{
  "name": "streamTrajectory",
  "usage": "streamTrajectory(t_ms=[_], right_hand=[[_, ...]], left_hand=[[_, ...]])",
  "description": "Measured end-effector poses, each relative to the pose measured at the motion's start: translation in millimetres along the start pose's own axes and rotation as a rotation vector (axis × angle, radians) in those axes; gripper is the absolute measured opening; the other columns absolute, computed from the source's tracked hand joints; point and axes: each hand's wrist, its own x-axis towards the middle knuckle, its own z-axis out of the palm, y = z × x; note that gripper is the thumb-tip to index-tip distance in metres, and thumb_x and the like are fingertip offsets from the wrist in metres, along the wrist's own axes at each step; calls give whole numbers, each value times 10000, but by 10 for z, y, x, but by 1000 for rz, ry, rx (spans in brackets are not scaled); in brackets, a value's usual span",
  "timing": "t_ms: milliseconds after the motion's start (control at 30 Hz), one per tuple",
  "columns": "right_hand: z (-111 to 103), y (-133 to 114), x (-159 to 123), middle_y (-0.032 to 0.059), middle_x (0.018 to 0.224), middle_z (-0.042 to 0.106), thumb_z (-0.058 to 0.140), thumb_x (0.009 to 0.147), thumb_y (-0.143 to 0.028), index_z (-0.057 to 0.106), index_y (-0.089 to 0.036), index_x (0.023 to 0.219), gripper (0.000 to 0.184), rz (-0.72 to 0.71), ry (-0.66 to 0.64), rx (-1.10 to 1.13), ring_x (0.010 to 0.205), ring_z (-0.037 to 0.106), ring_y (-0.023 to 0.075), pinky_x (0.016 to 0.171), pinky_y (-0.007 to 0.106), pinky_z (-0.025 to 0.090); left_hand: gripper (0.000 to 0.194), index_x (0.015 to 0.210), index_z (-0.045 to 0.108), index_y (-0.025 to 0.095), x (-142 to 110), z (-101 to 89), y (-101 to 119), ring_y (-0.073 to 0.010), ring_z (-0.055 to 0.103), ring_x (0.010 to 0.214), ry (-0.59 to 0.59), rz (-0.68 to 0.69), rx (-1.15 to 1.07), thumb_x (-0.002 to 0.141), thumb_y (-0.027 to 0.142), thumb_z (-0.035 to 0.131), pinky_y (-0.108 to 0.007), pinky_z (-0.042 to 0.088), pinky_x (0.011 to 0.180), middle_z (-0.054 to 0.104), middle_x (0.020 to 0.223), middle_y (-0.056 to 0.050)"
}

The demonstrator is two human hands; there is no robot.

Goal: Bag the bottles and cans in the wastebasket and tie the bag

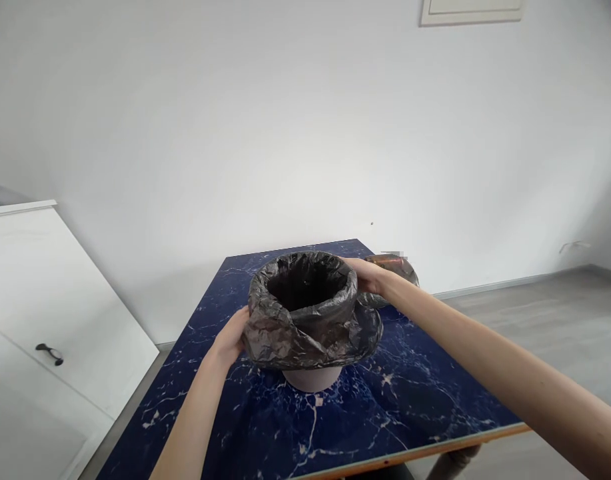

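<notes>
A light grey bin (312, 380) stands upright on the table, only its base showing. A black garbage bag (325, 333) lines it, its edge folded out over the rim and hanging loosely around the sides. My left hand (232, 335) is closed on the bag at the left side, its fingertips hidden behind the plastic. At the far right side of the rim, my right hand (366, 275) holds the bag, with some fingers out of sight. Just behind the right hand lies a roll of dark bags (408, 268) with a coloured label.
The table (275, 433) has a dark blue marbled top and a wooden front edge. A white cabinet (60, 293) with a black handle stands to the left. A plain wall (285, 133) rises behind the table, and grey floor (550, 320) shows at right.
</notes>
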Motion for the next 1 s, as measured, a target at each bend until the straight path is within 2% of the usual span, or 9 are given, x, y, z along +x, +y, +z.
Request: streamTrajectory(t_ms=[100,167,233,333,433,533,767,867,1000], right_hand=[[-28,-28,-133,141,1291,762,520,1104,-607,723,-169,1272,511,-24,56,-37,1151,752,259,1060,500,594],[-40,-98,-261,150,1421,716,438,1121,-626,712,-198,1314,544,-117,129,-82,1298,697,267,1169,492,525],[-36,-193,-425,116,1534,651,437,1120,-623,681,-248,1379,518,-245,180,-146,1432,604,259,1261,489,432],[-3,-320,-698,65,1541,647,534,1096,-571,693,-297,1363,414,-426,134,-261,1482,551,263,1297,518,376],[29,-357,-912,62,1500,668,620,1071,-467,712,-289,1310,312,-600,25,-404,1467,557,264,1274,521,408],[34,-309,-1014,87,1487,666,644,1072,-416,637,-275,1398,355,-791,-65,-592,1494,527,270,1276,546,414],[81,-128,-984,143,1578,584,765,972,-579,485,-252,1552,722,-870,-81,-792,1572,444,339,1350,648,290],[123,-72,-946,151,1554,596,760,982,-554,485,-239,1533,692,-884,-39,-829,1549,475,331,1358,660,266],[162,-30,-911,155,1486,630,747,993,-549,514,-235,1472,617,-914,7,-843,1498,529,331,1340,670,303]], left_hand=[[622,1355,682,240,-61,36,97,-367,578,1478,72,224,62,899,652,782,-413,542,1136,627,1571,-165],[657,1468,614,291,-136,64,161,-301,424,1607,95,376,78,996,747,587,-376,404,1272,508,1694,-100],[759,1551,544,301,-228,86,190,-281,349,1650,24,554,124,1000,819,492,-374,307,1337,447,1737,-87],[1073,1713,276,308,-347,104,137,-336,267,1681,-159,740,251,876,910,575,-440,303,1352,273,1812,-137],[1332,1750,-24,360,-386,114,-10,-396,250,1680,-260,684,306,779,875,729,-498,399,1301,95,1847,-167],[1467,1732,-126,389,-362,119,-187,-442,269,1665,-298,582,305,716,815,843,-565,415,1283,50,1844,-195],[1606,1715,-200,393,-248,2,-561,-471,318,1639,-296,351,388,658,662,978,-692,381,1265,139,1820,-236],[1614,1715,-232,390,-120,-159,-707,-494,262,1654,-349,328,492,668,691,960,-718,375,1260,57,1838,-220],[1596,1742,-138,418,124,-461,-857,-524,123,1679,-429,292,612,615,798,927,-712,344,1286,-65,1859,-125]])
